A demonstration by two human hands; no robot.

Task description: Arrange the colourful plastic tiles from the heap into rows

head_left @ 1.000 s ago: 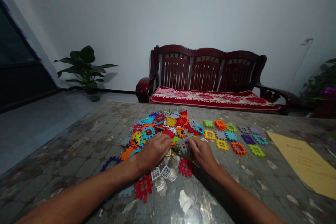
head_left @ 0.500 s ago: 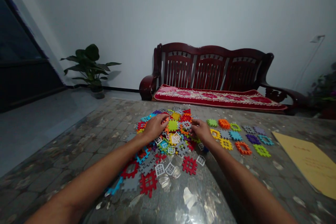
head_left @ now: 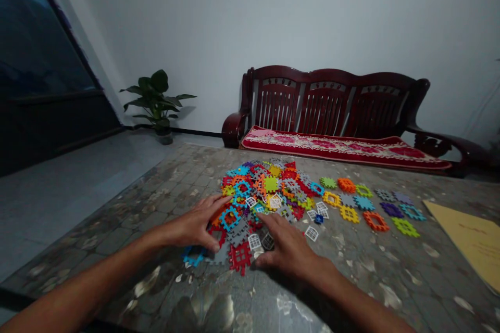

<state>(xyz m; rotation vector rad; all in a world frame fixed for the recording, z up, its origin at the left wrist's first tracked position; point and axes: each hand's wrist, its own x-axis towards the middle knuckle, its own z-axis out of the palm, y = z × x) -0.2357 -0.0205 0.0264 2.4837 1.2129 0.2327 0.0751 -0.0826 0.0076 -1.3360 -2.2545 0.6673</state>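
A heap of coloured plastic interlocking tiles (head_left: 271,184) lies on the stone-patterned table in front of me. My left hand (head_left: 199,222) is at the heap's near left side, thumb and fingers apart, beside a blue tile (head_left: 229,217) and grey ones. My right hand (head_left: 284,244) is at the near right side, fingers spread, partly over a white window piece (head_left: 267,241). A red tile (head_left: 239,256) lies between the hands at the near edge. Neither hand visibly grips anything. Another white window piece (head_left: 311,233) lies right of the right hand.
Right of the heap, several separate tiles lie in loose rows, among them an orange one (head_left: 375,221) and a green one (head_left: 405,227). A yellow paper sheet (head_left: 466,234) lies at the far right. Beyond the table (head_left: 156,197) stand a wooden bench (head_left: 324,99) and a potted plant (head_left: 156,99).
Both hands have come back from the middle of the heap to its near edge, fingers spreading. A red tile and a white window piece at the near right have shifted. The view has turned slightly left.
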